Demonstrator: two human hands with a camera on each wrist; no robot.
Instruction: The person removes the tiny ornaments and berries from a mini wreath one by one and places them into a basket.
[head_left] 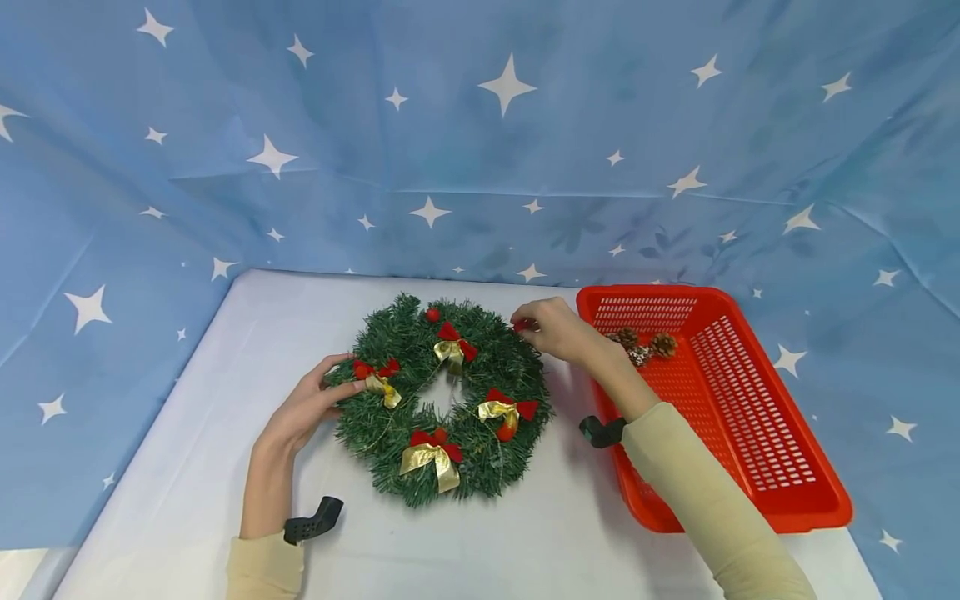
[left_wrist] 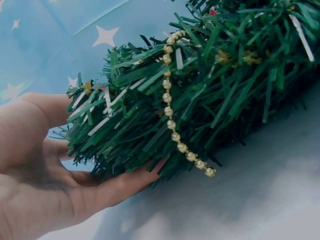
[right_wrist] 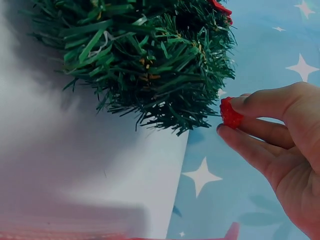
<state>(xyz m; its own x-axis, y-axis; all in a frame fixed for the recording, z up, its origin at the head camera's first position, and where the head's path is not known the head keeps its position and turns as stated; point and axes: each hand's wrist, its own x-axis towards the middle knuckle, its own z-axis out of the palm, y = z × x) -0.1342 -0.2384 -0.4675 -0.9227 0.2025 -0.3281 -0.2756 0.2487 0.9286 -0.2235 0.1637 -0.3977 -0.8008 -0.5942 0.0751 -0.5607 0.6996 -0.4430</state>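
Note:
A green tinsel wreath [head_left: 397,342] lies on the white-covered table, with red and gold bows [head_left: 430,458] and small red balls [head_left: 432,315] around its ring. At its left side my left hand [head_left: 303,408] grips the edge, thumb on top near one bow and fingers underneath. A gold bead string [left_wrist: 167,97] hangs from the greenery in the left wrist view. My right hand [head_left: 558,329] is at the wreath's upper right edge. Between its thumb and fingertips it pinches a small bumpy red berry [right_wrist: 230,113], just beside the tinsel tips.
To the right stands a red plastic basket [head_left: 795,417] with slotted sides, partly behind my right forearm. Several pine cones [head_left: 663,345] lie at its far left corner. A blue cloth with white stars [head_left: 450,150] hangs behind and beside the white table [head_left: 285,317].

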